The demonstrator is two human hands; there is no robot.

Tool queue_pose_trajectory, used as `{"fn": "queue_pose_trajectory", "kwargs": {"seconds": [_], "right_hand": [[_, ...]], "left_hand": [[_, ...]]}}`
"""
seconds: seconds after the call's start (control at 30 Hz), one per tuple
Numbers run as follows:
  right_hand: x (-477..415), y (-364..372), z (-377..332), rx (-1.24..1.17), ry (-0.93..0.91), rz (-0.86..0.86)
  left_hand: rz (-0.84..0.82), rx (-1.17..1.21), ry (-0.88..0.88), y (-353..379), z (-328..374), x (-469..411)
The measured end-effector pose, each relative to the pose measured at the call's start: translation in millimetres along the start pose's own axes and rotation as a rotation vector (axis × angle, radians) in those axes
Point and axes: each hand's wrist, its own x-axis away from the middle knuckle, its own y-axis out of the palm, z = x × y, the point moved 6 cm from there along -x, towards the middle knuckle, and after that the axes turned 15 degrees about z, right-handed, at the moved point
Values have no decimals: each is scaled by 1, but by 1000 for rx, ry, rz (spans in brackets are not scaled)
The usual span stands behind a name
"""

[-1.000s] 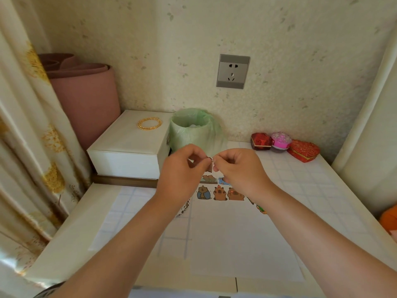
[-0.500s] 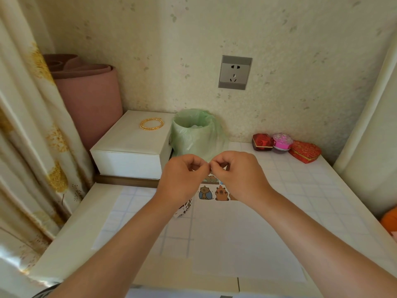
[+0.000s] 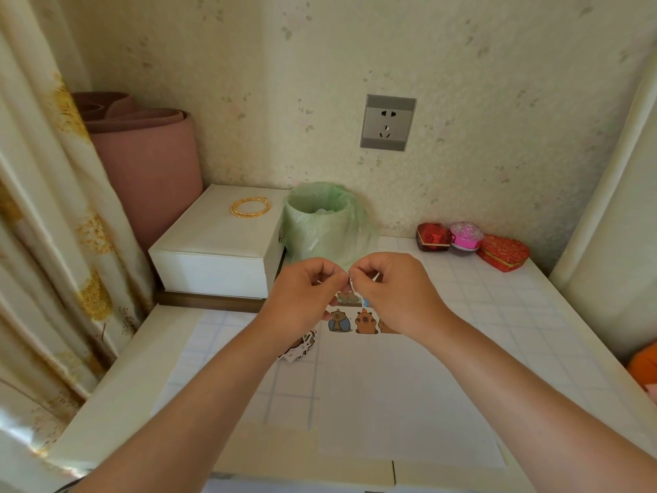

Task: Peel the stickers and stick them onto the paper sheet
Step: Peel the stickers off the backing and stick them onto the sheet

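Pinching a small sticker (image 3: 352, 286) between them, the left hand (image 3: 305, 297) and the right hand (image 3: 394, 293) meet fingertip to fingertip over the far end of the paper sheet (image 3: 409, 403). Both hands are tightly curled, thumb against forefinger, with the other fingers folded into the palms. Only a sliver of white edge shows between the fingertips, so I cannot tell what the sticker depicts or whether its backing is off. Below the hands, capybara stickers (image 3: 365, 322) sit in rows at the sheet's far edge, partly hidden by the right hand. The sheet lies flat on the table (image 3: 533, 332), over a grid-patterned surface, its near edge close to the table's front. A pile of stickers (image 3: 302, 345) lies just left of the sheet, under the left wrist and half covered by it. Behind the hands stands a bin (image 3: 320, 225) lined with a green bag, and just beside it, to the left, a white box (image 3: 213, 250) with a gold bangle (image 3: 250, 207) lying on its lid. Against the wall at the right sit three small gift boxes (image 3: 503, 252) in a row, two red and one pink. A wall socket (image 3: 387, 122) is mounted above – well apart from everything on the table – and a curtain (image 3: 42, 208) hangs at the far left beside a pink roll (image 3: 149, 165).
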Motion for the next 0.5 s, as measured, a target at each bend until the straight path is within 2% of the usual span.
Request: {"fn": "queue_pose_trajectory", "kwargs": {"seconds": [0.2, 0.5], "right_hand": [[1, 1, -2, -7, -2, -4], [1, 5, 2, -135, 135, -21]], "left_hand": [[9, -10, 5, -1, -2, 0], [5, 11, -2, -1, -2, 0]]}}
